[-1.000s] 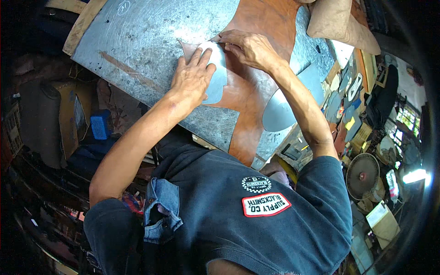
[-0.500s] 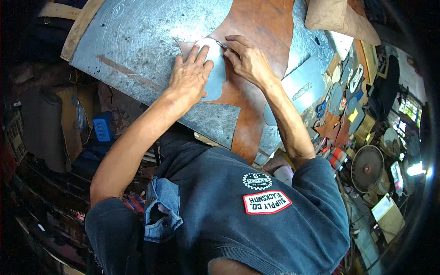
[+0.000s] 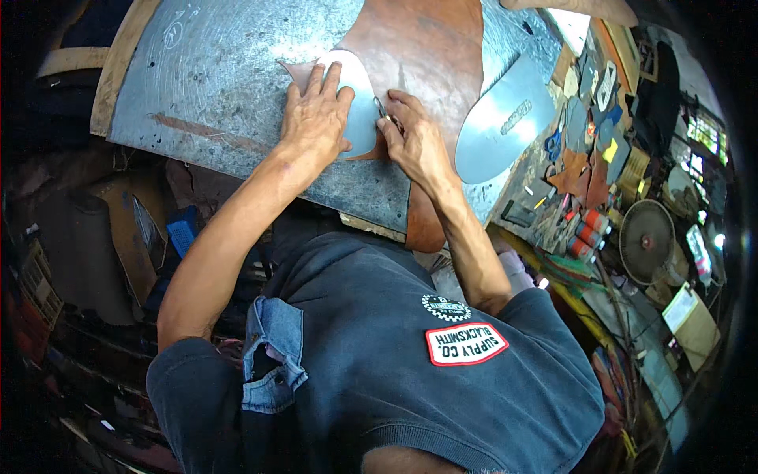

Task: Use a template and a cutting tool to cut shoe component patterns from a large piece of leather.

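Observation:
My left hand (image 3: 317, 114) lies flat with fingers spread on a pale, rounded template (image 3: 362, 95), pressing it onto a brown leather hide (image 3: 430, 47). My right hand (image 3: 412, 134) is closed around a slim metal tool (image 3: 380, 107) whose kind I cannot make out. Its thin end is at the template's right edge, on the leather. A pointed corner of leather shows beyond the template's left side, near my left fingertips. Part of the tool is hidden inside my right fingers.
The scratched metal-topped table (image 3: 229, 71) carries the hide. A second shiny rounded template (image 3: 505, 118) lies right of my right hand. Beyond it are leather scraps (image 3: 570, 170), blue-handled scissors (image 3: 553, 144) and red-and-white containers (image 3: 591, 235). A fan (image 3: 647, 241) stands at far right.
My right hand and the tool have moved down along the template's right edge, toward my body. My left hand stays flat on the template. The whole view has shifted slightly.

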The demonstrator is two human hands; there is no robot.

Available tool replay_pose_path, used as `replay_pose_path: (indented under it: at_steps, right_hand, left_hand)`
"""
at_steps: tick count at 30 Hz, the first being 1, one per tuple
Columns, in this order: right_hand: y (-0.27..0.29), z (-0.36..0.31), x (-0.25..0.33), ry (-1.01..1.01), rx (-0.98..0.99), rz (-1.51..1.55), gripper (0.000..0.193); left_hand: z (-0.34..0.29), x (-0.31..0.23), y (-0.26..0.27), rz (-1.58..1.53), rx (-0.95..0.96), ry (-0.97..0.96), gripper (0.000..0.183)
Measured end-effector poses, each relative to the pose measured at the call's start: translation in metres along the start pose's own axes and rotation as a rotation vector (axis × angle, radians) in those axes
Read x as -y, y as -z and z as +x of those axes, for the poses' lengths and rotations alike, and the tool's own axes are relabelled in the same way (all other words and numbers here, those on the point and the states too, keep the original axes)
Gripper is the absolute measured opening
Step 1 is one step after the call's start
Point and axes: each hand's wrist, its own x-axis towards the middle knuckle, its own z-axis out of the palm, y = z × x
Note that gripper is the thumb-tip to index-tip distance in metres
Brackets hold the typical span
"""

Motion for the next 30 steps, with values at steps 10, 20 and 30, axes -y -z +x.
replay_pose_path:
  at_steps: [10, 20, 30]
  right_hand:
    - [-0.005, -0.037, 0.003, -0.082, -0.017, -0.044, 0.029]
    - [-0.007, -0.064, -0.02, -0.048, -0.19, 0.157, 0.022]
    - [-0.041, -0.117, -0.019, -0.469, -0.092, 0.791, 0.024]
  left_hand:
    - [0.0, -0.002, 0.003, 0.083, -0.004, -0.02, 0.073]
    - [0.01, 0.012, 0.006, 0.025, -0.183, -0.052, 0.066]
    - [0.056, 0.029, 0.015, -0.035, -0.264, -0.028, 0.062]
